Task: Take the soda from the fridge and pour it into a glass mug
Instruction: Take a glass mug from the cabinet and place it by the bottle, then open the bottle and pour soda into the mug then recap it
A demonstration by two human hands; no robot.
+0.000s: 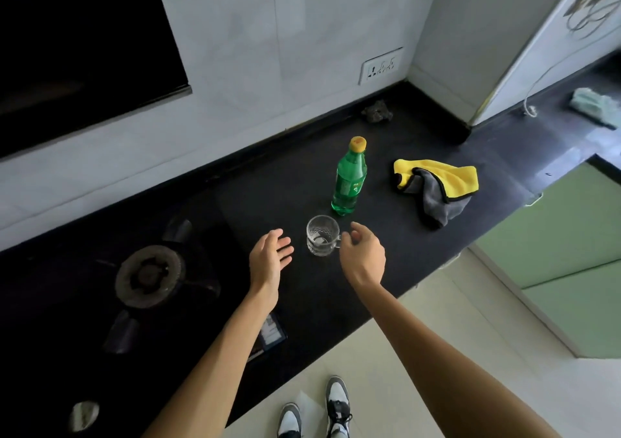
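Observation:
A green soda bottle (347,179) with a yellow cap stands upright on the black counter (386,263). Just in front of it sits a clear glass mug (321,235), its handle pointing right. My right hand (363,253) hovers right beside the handle with fingers loosely curled and holds nothing. My left hand (268,258) floats to the left of the mug, palm turned inward, fingers relaxed and apart from the glass.
A yellow and grey cloth (437,185) lies right of the bottle. A gas stove burner (149,274) occupies the counter's left. The white fridge (544,44) stands at the back right, a wall socket (381,65) behind. Green cabinets (571,253) are at right.

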